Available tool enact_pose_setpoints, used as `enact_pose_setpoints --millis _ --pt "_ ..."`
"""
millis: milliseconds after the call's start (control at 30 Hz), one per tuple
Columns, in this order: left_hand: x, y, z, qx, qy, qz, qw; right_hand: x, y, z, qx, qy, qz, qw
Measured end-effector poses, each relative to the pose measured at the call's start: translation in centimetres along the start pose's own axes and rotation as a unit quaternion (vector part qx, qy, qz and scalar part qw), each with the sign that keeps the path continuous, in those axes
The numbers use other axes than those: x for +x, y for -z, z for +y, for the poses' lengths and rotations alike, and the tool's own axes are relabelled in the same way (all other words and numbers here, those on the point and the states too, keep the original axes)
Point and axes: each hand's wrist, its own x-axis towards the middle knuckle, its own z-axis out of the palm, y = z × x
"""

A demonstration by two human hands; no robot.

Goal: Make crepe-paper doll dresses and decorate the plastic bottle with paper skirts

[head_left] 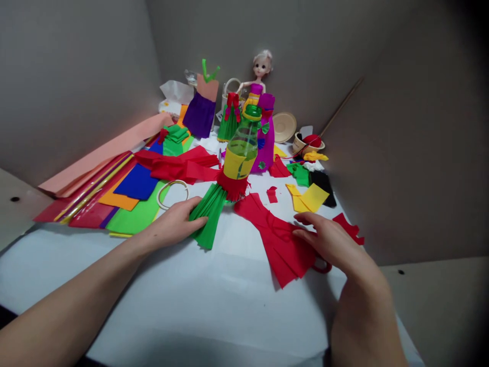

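at the hands [173,224] [332,244], green pleats [209,211], red pleats [273,237]

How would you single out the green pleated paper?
On the white table, find the clear bottle with a yellow band. The green pleated paper fans from its base toward the left hand, whose fingertips rest on it. Its neighbours differ: the green sheet to its left is flat, the pleated piece to its right is red.

My left hand [173,224] and right hand [332,243] are bare, with slim fingers, and my left forearm [76,298] and right forearm [362,318] run uncovered to the view's lower edge.
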Motion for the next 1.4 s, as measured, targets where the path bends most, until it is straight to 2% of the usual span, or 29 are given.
enact_pose_setpoints --millis 200,367,567,600,667,733,800,900,967,1033,1133,1200,1333,1400 --pt "0.1 -0.1 -0.2 0.012 -0.002 -0.004 1.000 0.3 -0.6 -0.3 -0.016 -0.020 -0.011 1.000" --pt "0.0 0.0 0.0 0.004 0.002 -0.003 1.000 -0.2 0.0 -1.2 0.008 -0.028 -0.026 0.999" --pt "0.1 0.7 0.3 -0.040 0.014 -0.020 0.999 -0.7 0.8 -2.0 0.102 0.053 -0.148 0.982" --pt "0.1 0.8 0.3 -0.052 0.018 -0.032 0.998 -0.7 0.8 -1.9 0.109 0.047 -0.143 0.983" --pt "0.0 1.2 0.2 -0.088 0.025 -0.072 0.993 -0.4 0.6 -1.5 0.103 0.015 -0.089 0.991" --pt "-0.2 1.8 0.1 -0.128 0.024 -0.130 0.983 -0.1 0.3 -0.9 0.077 -0.022 -0.017 0.997" --pt "-0.6 2.5 0.1 -0.147 0.014 -0.191 0.971 0.2 0.0 -0.1 0.048 -0.049 0.021 0.997" --pt "-1.2 3.2 0.1 -0.158 0.002 -0.265 0.951 0.4 -0.3 0.9 0.031 -0.056 0.005 0.998" --pt "-1.4 3.4 0.0 -0.159 -0.003 -0.284 0.945 0.3 -0.4 1.5 0.033 -0.039 -0.020 0.998" --pt "-1.2 3.4 -0.2 -0.121 -0.009 -0.255 0.959 0.3 -0.5 1.9 0.037 -0.021 -0.036 0.998" --pt "-0.8 3.2 -0.3 -0.031 -0.021 -0.148 0.988 0.1 -0.5 2.5 0.040 -0.007 -0.038 0.998" --pt "-0.6 3.1 -0.5 -0.009 -0.031 -0.067 0.997 0.0 -0.5 2.8 0.038 0.001 -0.034 0.999" --pt "-0.1 3.2 -1.2 0.041 -0.024 0.095 0.994 -0.3 -0.3 3.1 0.025 0.015 -0.049 0.998" --pt "0.2 3.2 -1.7 0.092 -0.002 0.134 0.987 -0.4 -0.2 3.2 0.021 0.023 -0.067 0.997"
